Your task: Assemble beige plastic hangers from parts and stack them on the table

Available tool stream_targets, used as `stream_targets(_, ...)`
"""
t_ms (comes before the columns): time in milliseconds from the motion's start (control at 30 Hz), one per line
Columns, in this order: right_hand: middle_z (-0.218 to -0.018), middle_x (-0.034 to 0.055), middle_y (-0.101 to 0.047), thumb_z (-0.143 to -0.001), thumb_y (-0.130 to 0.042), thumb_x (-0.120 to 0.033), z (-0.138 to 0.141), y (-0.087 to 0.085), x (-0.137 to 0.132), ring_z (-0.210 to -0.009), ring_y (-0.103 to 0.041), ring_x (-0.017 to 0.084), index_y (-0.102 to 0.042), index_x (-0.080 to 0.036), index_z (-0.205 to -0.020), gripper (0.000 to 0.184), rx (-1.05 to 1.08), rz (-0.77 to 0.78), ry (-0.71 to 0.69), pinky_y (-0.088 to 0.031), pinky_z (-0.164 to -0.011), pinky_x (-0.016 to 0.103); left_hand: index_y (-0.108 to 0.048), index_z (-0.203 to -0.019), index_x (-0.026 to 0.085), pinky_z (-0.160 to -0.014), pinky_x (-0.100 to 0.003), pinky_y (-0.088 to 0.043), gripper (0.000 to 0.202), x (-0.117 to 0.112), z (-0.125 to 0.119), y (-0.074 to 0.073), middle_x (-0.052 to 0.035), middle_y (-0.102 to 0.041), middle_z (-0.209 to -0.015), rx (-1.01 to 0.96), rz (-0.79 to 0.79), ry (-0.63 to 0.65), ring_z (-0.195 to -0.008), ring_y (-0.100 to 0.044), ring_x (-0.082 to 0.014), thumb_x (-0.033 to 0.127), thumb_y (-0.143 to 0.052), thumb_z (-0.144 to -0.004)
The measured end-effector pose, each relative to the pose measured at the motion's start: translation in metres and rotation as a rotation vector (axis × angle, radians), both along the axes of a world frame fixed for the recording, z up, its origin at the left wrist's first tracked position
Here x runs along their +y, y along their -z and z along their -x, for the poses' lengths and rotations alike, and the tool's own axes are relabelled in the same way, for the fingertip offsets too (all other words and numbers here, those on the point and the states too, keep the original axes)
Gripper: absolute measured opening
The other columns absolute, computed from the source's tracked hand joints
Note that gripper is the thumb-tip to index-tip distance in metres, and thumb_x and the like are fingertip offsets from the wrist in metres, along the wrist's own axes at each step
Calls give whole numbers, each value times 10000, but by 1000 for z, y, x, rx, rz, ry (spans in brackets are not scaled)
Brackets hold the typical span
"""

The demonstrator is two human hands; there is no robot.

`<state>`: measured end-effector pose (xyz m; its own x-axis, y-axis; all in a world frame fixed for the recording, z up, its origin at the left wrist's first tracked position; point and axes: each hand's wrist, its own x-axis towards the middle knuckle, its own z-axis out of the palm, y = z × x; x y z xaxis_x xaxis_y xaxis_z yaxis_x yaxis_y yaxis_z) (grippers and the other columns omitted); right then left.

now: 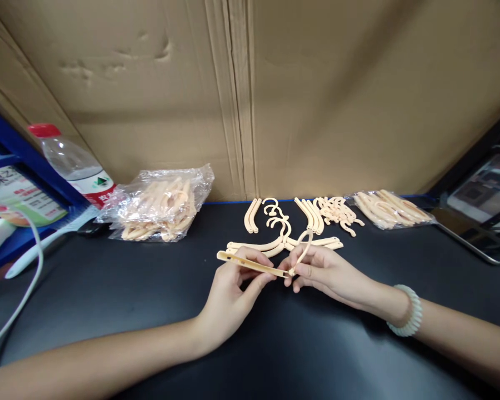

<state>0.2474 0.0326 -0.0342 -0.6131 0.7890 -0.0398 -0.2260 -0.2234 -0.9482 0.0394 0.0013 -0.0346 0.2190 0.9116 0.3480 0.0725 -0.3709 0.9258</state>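
My left hand is closed on a cream plastic hanger arm, which tilts down to the right. Between the fingers of my right hand is a matching hanger hook, its curve pointing up. The hook's base meets the end of the arm; whether they are joined I cannot tell. Just behind my hands lie assembled hangers, partly hidden by my fingers. Farther back are two loose hanger arms, several more arms and a heap of hooks.
Clear bags of hanger parts lie at the left and right. A red-capped bottle, a blue shelf, a pale-handled comb and a white cable are at the left. Cardboard walls the back; a black-framed object leans at the right.
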Motion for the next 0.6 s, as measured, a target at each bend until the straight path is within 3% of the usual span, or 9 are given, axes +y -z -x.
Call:
stream_targets(233, -995, 60, -654, -817, -737, -354, 0, -2, -2, -854, -666, 154, -574, -160, -862, 257, 1, 29, -34, -539, -714, 272, -618, -894, 195, -723, -256, -533, 4, -2, 0, -3, -26, -614, -890, 69, -12, -23, -815, -621, -158, 197, -619, -890)
stream_targets(600, -815, 30, -666, -810, -743, -328, 4, 4, -2, -736, -673, 140, -570, -154, -825, 245, -26, -38, 29, -523, -629, 237, -618, -860, 204, -706, -264, -504, 47, -2, 2, -3, -22, -648, -849, 168, -52, -4, -783, -628, -168, 232, -625, -896)
